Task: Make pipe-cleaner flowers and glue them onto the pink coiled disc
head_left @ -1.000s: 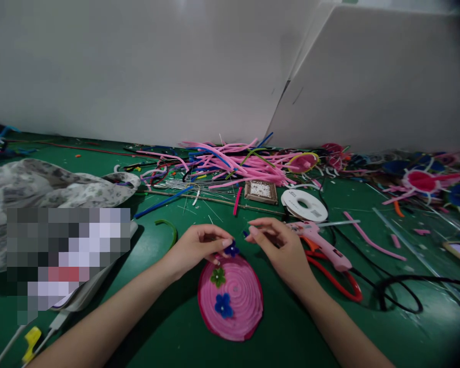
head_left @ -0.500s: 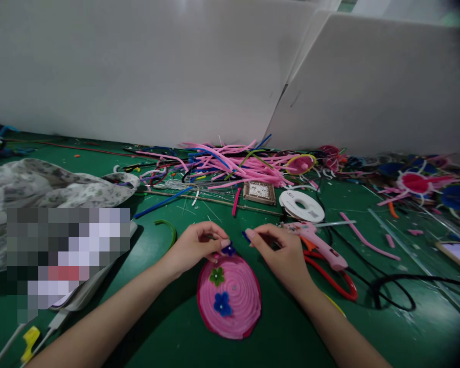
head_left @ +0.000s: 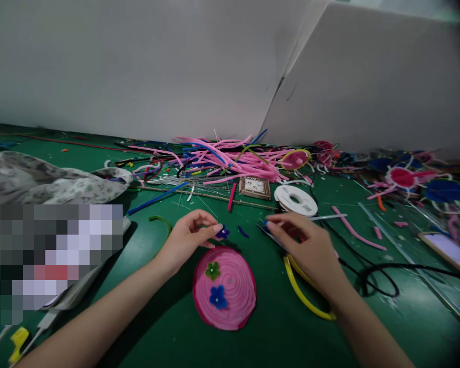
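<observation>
Our left fingers [head_left: 211, 233] are clamped on a dark blue flower [head_left: 224, 233], just beyond the far edge of the pink disc. Our right fingers [head_left: 279, 219] bend beside a small blue piece [head_left: 266, 223]; we cannot tell whether they grip it.

On our left, a floral cloth [head_left: 49, 174] lies on the green desk [head_left: 164, 327], behind a pixelated patch where no writing can be read. We pinch the flower by one side, probably so its pale centre is left uncovered. The pink disc [head_left: 233, 312] lies flat and near, likely for easy reach, bearing a green flower [head_left: 213, 271] and, nearer us, a bright blue flower [head_left: 218, 297], both towards its left side.

Farther off spreads a pile of pink stems [head_left: 230, 158], then a small ornate frame [head_left: 255, 187]. A loose blue strip [head_left: 243, 232] lies between our hands. The white spool [head_left: 285, 194] carries faint print, too small for us to read. Beneath our right hand sits a yellow-handled tool [head_left: 304, 301], presumably placed there to be handy. No brand is legible.
</observation>
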{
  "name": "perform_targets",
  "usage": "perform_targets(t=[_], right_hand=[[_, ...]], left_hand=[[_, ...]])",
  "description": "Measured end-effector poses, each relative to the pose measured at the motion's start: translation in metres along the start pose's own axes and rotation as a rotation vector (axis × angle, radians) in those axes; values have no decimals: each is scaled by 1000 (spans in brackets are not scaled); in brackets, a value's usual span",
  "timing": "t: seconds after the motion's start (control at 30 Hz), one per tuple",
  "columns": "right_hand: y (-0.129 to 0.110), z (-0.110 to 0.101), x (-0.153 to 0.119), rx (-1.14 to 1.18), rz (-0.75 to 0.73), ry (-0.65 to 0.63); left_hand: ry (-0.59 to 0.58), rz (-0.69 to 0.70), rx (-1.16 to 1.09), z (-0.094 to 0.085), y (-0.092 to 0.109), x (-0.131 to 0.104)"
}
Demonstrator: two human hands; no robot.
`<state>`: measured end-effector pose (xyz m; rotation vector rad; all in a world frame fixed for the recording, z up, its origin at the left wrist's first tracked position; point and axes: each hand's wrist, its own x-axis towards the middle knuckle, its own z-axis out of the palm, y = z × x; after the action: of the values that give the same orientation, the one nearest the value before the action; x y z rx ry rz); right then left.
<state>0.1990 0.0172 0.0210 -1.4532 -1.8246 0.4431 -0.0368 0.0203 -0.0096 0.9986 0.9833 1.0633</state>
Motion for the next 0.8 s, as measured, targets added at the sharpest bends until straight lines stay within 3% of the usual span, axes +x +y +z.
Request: perform_targets(t=[0.1,0.2,0.3,0.43,0.5,0.6,0.8], right_hand=[[-21,17,-9,143,69,-313],[-31,22,-7,212,76,-416],[-20,9,0,59,58,-232],[17,-20,2,-517,-15,106],[36,-30,-2,-692,23,111],[54,-33,-9,-718,145,32],[62,-22,-13,-676,324,63]], left_hand=[[-71,-1,-23,4,-1,-4],[-112,7,-40,6,-2,-7],[-99,17,-37,5,-2,-7],[-68,-13,-2,2,-1,-4],[-62,-42,11,2,-1,-4],[-70,-69,17,4,-2,-4],[-37,-51,3,7,-1,-6]])
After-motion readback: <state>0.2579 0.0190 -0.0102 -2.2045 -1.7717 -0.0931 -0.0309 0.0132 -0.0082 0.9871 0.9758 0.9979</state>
